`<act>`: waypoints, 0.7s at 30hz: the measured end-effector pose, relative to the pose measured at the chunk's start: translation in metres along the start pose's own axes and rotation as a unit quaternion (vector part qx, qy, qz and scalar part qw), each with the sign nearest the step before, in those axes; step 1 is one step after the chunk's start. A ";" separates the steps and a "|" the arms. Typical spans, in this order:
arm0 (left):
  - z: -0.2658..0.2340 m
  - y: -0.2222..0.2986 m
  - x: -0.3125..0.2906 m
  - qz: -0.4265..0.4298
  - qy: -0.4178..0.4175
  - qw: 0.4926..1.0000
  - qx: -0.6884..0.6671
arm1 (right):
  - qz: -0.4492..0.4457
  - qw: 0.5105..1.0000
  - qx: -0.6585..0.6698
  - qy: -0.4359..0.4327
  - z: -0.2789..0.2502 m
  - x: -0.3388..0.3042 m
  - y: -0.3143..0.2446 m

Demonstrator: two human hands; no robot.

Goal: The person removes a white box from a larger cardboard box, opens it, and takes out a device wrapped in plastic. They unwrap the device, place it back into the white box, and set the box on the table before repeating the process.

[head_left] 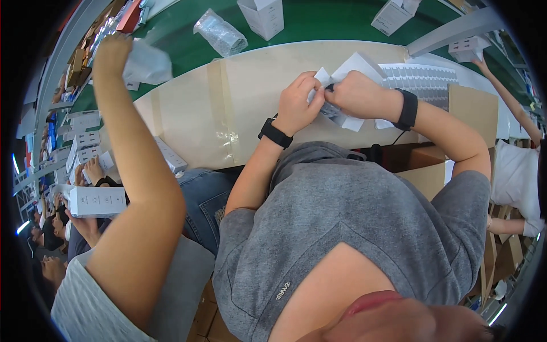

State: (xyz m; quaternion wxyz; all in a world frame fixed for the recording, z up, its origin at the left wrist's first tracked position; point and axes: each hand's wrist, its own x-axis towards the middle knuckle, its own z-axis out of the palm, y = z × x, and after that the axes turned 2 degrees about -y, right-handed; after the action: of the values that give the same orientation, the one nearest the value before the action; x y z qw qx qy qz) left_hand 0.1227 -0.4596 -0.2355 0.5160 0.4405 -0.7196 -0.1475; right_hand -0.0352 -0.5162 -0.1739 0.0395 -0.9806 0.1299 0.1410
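Observation:
My left hand (298,101) is closed, with thumb and fingers pinching a flap of a small white cardboard box (359,67) whose flaps stand up. My right hand (359,94) is curled at the same box, just right of the left one. A small dark piece (330,88) shows at the right fingertips; its kind is too small to tell. Both hands partly hide the box and what is inside it. Right of the box lies a sheet with rows of pale labels (421,77), partly behind my right wrist.
The beige-topped bench (188,108) meets a green belt (319,28) carrying a bubble-wrapped item (221,33) and white boxes (263,17). At left a co-worker's arm (134,154) reaches across with a clear bag (147,64). An open brown carton (424,165) stands right; a metal post (456,33) rises beyond.

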 end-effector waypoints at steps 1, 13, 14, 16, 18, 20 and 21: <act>0.004 0.002 0.001 0.000 -0.003 1.000 -0.003 | 0.003 1.000 0.002 -0.001 0.003 -0.004 0.004; -0.014 0.042 0.034 -0.104 -0.031 0.982 -0.153 | 0.107 0.921 0.318 0.197 -0.036 -0.084 0.005; -0.018 0.047 0.037 -0.105 -0.058 0.981 -0.150 | 0.101 0.912 0.340 0.205 -0.038 -0.088 0.004; -0.020 0.056 0.041 -0.107 -0.111 0.978 -0.143 | 0.085 0.893 0.384 0.220 -0.040 -0.095 0.004; -0.017 0.065 0.047 -0.140 -0.114 0.966 -0.186 | 0.101 0.882 0.408 0.214 -0.040 -0.102 0.008; -0.015 0.069 0.051 -0.199 -0.131 0.937 -0.254 | 0.127 0.852 0.458 0.218 -0.038 -0.104 0.012; -0.013 0.067 0.049 -0.200 -0.134 0.936 -0.257 | 0.130 0.851 0.460 0.218 -0.033 -0.106 0.016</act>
State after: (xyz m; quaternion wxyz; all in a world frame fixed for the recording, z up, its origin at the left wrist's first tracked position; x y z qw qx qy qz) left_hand 0.0975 -0.4569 -0.1551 0.4701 0.4043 -0.6165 -0.4853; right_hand -0.1284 -0.5096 -0.1122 0.4383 -0.8298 0.3120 -0.1484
